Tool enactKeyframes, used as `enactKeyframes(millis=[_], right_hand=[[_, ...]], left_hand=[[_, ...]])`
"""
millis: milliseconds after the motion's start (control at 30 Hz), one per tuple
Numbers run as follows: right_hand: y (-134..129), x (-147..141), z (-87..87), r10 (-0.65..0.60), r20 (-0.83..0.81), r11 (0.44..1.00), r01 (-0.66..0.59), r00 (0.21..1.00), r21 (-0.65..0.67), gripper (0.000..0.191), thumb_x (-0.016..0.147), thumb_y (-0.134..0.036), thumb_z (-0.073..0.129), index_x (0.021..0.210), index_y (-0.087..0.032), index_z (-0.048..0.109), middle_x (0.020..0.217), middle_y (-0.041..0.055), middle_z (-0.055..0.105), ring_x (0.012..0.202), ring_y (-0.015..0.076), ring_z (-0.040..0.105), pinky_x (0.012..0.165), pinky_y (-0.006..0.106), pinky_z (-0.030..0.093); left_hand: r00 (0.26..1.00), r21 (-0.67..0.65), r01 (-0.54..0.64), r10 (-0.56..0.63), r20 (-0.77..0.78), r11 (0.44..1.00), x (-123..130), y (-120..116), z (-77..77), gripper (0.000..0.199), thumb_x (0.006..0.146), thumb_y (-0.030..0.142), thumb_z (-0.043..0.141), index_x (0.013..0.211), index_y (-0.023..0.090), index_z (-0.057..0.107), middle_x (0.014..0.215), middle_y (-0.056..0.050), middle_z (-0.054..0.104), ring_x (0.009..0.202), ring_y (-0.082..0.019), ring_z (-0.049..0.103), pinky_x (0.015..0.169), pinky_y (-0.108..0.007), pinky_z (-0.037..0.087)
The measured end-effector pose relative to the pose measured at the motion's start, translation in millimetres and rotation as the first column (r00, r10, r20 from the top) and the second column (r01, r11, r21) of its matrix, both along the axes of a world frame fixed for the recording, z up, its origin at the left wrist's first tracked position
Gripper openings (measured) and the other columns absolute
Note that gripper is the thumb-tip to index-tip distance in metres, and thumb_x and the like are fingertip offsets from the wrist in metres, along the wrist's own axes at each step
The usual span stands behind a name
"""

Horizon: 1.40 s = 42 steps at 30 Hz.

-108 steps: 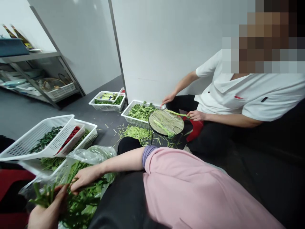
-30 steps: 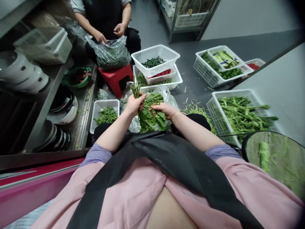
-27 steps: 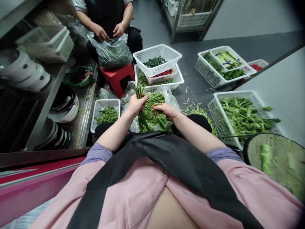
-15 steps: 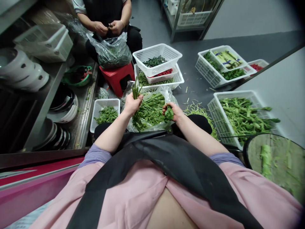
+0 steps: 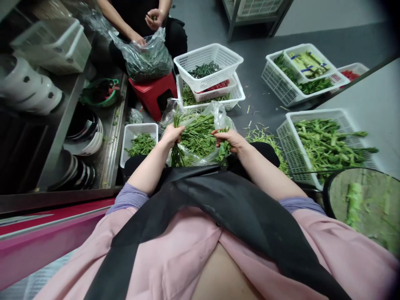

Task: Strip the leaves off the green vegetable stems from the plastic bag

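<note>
My left hand (image 5: 173,135) is closed round an upright bunch of leafy green stems (image 5: 177,156), whose ends stick out above and below the fist. Across the lap, my right hand (image 5: 230,140) is closed on some green leaves (image 5: 223,151) that hang below the fingers. Between the hands lies a heap of long-stemmed greens (image 5: 200,135) in an opened clear plastic bag (image 5: 220,112). Left of my left hand stands a small white basket (image 5: 123,154) with more cut greens (image 5: 142,143) inside.
Stacked white baskets (image 5: 208,89) with green and red peppers stand ahead. A co-worker's hands (image 5: 154,18) are over a bag on a red stool (image 5: 156,96). At right are a basket of thick green stalks (image 5: 328,146), scattered peelings (image 5: 265,141) and a round board (image 5: 371,204).
My right hand has moved slightly down with the leaves and turned. My left hand still holds the bunch. The co-worker's one hand has gone down to the bag. The view has tilted down.
</note>
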State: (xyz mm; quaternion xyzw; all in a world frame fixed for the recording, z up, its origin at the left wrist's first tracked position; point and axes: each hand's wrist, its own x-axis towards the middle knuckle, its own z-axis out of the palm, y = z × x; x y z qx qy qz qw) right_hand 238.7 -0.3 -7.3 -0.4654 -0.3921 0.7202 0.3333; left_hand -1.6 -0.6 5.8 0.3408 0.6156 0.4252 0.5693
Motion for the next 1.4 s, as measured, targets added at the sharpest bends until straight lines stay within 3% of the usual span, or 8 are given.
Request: enactKeyframes(millis=[200, 333, 467, 600, 867, 1000, 1233, 1400], right_hand=[[-3, -21, 10.6, 0.152, 0.141, 0.971, -0.174, 0.978, 0.162, 0.021, 0.059, -0.028, 0.074, 0.073, -0.015, 0.066, 0.062, 0.0011, 0.059, 0.051, 0.0113, 0.048, 0.053, 0.029, 0.045], [-10, -34, 30.6, 0.220, 0.234, 0.915, -0.284, 0.947, 0.287, 0.025, 0.064, -0.032, 0.070, 0.080, -0.013, 0.070, 0.053, -0.0008, 0.054, 0.051, 0.0124, 0.048, 0.057, 0.029, 0.043], [-15, -48, 40.7, 0.241, 0.326, 0.843, -0.363, 0.914, 0.396, 0.026, 0.065, -0.031, 0.068, 0.082, -0.012, 0.071, 0.064, 0.0006, 0.061, 0.060, 0.0127, 0.053, 0.062, 0.027, 0.042], [-14, -56, 36.3, 0.151, 0.472, 0.793, -0.392, 0.868, 0.467, 0.018, 0.062, -0.026, 0.067, 0.074, -0.013, 0.069, 0.071, 0.0017, 0.065, 0.069, 0.0138, 0.055, 0.070, 0.026, 0.041], [-4, -30, 38.5, 0.115, 0.259, 0.901, -0.210, 0.959, 0.378, 0.021, 0.063, -0.032, 0.068, 0.073, -0.014, 0.063, 0.058, -0.0019, 0.054, 0.053, 0.0095, 0.044, 0.056, 0.026, 0.037], [4, -17, 48.4, 0.191, 0.235, 0.914, -0.260, 0.953, 0.313, 0.021, 0.060, -0.029, 0.073, 0.069, -0.015, 0.060, 0.057, -0.0020, 0.053, 0.053, 0.0099, 0.045, 0.055, 0.027, 0.038], [7, -8, 64.9, 0.312, 0.121, 0.917, -0.332, 0.942, 0.221, 0.030, 0.058, -0.033, 0.080, 0.074, -0.015, 0.062, 0.057, -0.0008, 0.053, 0.050, 0.0114, 0.047, 0.051, 0.029, 0.042], [9, -7, 67.4, 0.103, 0.068, 0.932, -0.120, 0.992, 0.342, 0.031, 0.061, -0.037, 0.077, 0.078, -0.015, 0.063, 0.060, -0.0002, 0.056, 0.051, 0.0100, 0.047, 0.049, 0.026, 0.042]], left_hand=[[0.967, 0.102, 0.054, -0.078, 0.242, 0.993, -13, 0, 63.7, 0.037, 0.060, 0.018, 0.081, 0.070, 0.016, 0.046, 0.051, 0.009, 0.039, 0.037, -0.002, 0.031, 0.038, -0.016, 0.025], [0.951, 0.195, 0.048, -0.105, 0.292, 0.980, -16, 2, 88.5, 0.030, 0.059, 0.007, 0.077, 0.077, 0.012, 0.054, 0.055, 0.007, 0.044, 0.043, -0.002, 0.041, 0.043, -0.015, 0.034], [0.950, 0.210, 0.029, -0.092, 0.299, 0.977, -12, 4, 90.2, 0.023, 0.064, 0.004, 0.072, 0.079, 0.011, 0.056, 0.055, 0.006, 0.045, 0.044, -0.003, 0.044, 0.045, -0.015, 0.037], [0.941, 0.202, -0.006, -0.063, 0.333, 0.979, -8, 7, 83.4, 0.019, 0.067, 0.005, 0.071, 0.077, 0.011, 0.055, 0.052, 0.007, 0.045, 0.043, -0.004, 0.045, 0.047, -0.017, 0.041], [0.982, 0.222, 0.035, -0.074, 0.173, 0.974, -17, -3, 80.7, 0.030, 0.070, 0.027, 0.079, 0.078, 0.013, 0.054, 0.061, 0.002, 0.057, 0.052, -0.010, 0.058, 0.059, -0.028, 0.054], [0.981, 0.215, 0.106, -0.138, 0.136, 0.971, -16, -6, 84.0, 0.036, 0.067, 0.036, 0.082, 0.075, 0.014, 0.054, 0.053, 0.004, 0.052, 0.042, -0.008, 0.051, 0.047, -0.023, 0.049], [0.974, 0.236, 0.088, -0.133, 0.185, 0.968, -14, -4, 94.2, 0.032, 0.072, 0.035, 0.078, 0.073, 0.014, 0.054, 0.054, 0.003, 0.053, 0.035, -0.002, 0.039, 0.037, -0.016, 0.035], [0.980, 0.235, 0.098, -0.135, 0.148, 0.967, -17, -8, 98.7, 0.030, 0.073, 0.034, 0.077, 0.076, 0.014, 0.055, 0.054, 0.005, 0.051, 0.033, 0.000, 0.034, 0.034, -0.013, 0.026]])
